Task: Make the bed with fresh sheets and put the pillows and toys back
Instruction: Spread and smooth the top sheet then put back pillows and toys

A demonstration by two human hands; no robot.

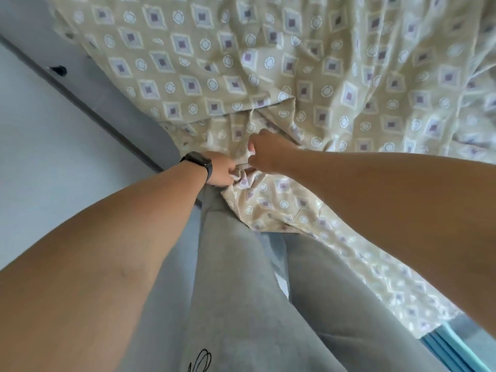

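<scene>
Both hands pinched a bunched corner of the patterned sheet (268,76), the left hand (221,171) and right hand (264,151) almost touching, while the rest lay rumpled across the bed. The step probably called for pulling that corner taut and down over the mattress edge before smoothing the folds.

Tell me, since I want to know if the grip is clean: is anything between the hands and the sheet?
Nothing visible. The left hand and right hand both pinch the bunched edge of the patterned sheet directly, side by side.
</scene>
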